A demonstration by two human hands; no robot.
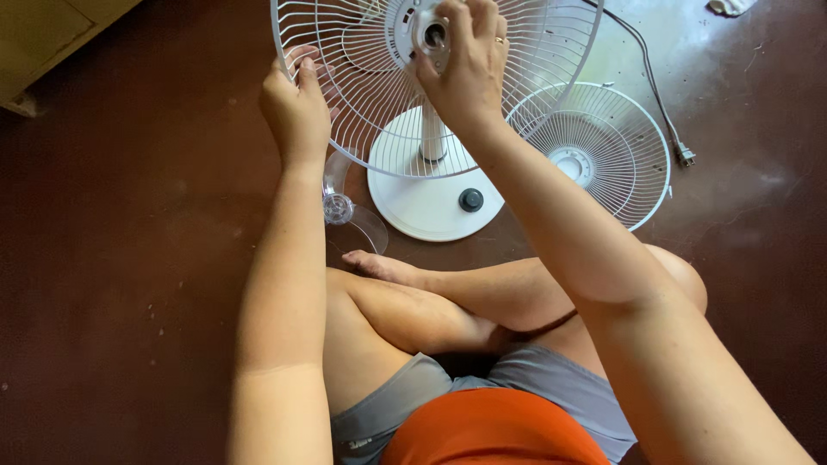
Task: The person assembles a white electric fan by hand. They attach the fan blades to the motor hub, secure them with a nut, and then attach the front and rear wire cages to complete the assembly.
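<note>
Head view: the grille (362, 103) rim is gripped by the left hand (295, 108); the right hand's (465, 65) fingers are closed around the hub (431, 36). A clear blade (345, 211) lies below the left fingers.

Head camera, steeply downward, close over lap.

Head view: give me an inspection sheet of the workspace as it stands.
Surface: dark reddish floor, dusty specks.
Job's things: white fan upright, rear grille mounted.
Clutter: loose front grille and clear blade on floor.
Grippers: left hand grips grille rim; right hand at motor hub.
Cables: power cord, plug lying loose.
Surroundings: pale furniture top left.
</note>
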